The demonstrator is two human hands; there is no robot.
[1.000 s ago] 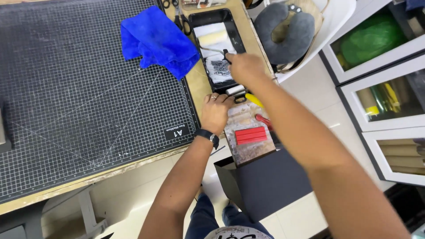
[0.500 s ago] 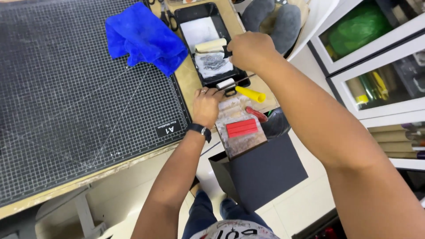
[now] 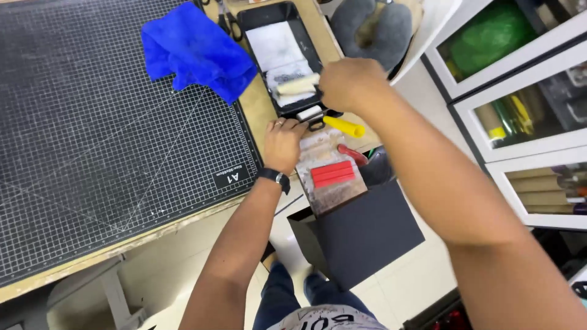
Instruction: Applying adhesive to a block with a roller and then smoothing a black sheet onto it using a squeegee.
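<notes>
The right hand (image 3: 350,82) is hovering, fingers curled, over the near end of the black paint tray (image 3: 254,18); what it is clamping, if anything, I cannot tell. A small paint roller (image 3: 296,84) is lying in the tray, and a yellow handle (image 3: 343,126) is showing just below the hand. The left hand (image 3: 282,143) is pressing flat on the counter (image 3: 260,113) beside a clear pouch with red strips (image 3: 330,174). This looks like the roller-loading step; next calls for a firm handle grip.
</notes>
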